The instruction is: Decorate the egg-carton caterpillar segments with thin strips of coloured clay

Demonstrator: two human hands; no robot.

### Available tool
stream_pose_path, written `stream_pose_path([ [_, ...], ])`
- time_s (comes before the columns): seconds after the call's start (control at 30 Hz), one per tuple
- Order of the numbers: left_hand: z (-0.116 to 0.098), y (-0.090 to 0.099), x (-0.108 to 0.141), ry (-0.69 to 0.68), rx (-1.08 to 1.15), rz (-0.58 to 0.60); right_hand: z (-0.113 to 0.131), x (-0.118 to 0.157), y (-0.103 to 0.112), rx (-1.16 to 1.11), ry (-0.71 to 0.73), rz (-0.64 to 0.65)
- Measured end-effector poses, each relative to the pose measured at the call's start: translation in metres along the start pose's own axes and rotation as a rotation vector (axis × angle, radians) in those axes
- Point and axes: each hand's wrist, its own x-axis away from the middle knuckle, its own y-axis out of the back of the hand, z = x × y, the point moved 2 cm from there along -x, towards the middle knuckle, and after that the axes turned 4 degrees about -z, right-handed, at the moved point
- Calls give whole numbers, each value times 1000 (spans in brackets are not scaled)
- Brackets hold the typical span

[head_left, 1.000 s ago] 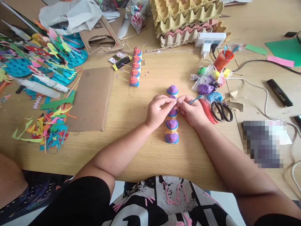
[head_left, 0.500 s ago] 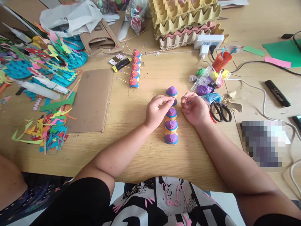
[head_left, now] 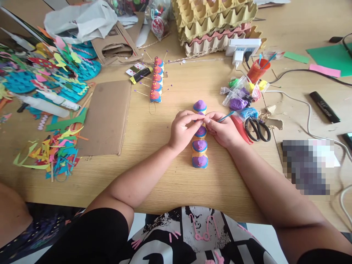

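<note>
A strip of egg carton cups (head_left: 199,146), coated in blue and purple clay with small red marks on several cups, stands on the table before me. Above its second cup, my left hand (head_left: 184,128) is closed in a pinch; whatever lies between its fingertips is too small to name. My right hand (head_left: 224,129) meets those fingertips and has a thin blue stick (head_left: 226,116) held in its fingers. The second cup is mostly hidden behind the hands. Farther back stands a finished-looking red and blue cup strip (head_left: 157,81) with pins stuck out at its sides.
Black-handled scissors (head_left: 257,129), bagged clay (head_left: 238,103) and an orange cup (head_left: 258,70) lie to the right. Egg trays (head_left: 214,22) are stacked behind, beside a power strip (head_left: 243,45). At left are a cardboard sheet (head_left: 103,117), paper scraps (head_left: 59,150) and glue bottles (head_left: 44,104).
My right hand has moved left, from beside the strip to touch my left fingertips. The blue stick in it now points up and to the right. My left hand has hardly moved.
</note>
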Motion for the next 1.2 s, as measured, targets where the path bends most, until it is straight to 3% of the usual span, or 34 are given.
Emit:
stream_pose_path([
  [0.27,-1,-1,0,29,25,26,3,2,-1,-50,-20,2],
  [0.47,7,-3,3,167,114,-58,3,2,0,-15,39,-8],
  [0.6,13,-3,4,229,167,-116,3,1,-1,-4,-1,-23],
  [1.2,12,-3,5,253,124,-100,2,1,1,6,-16,-35],
])
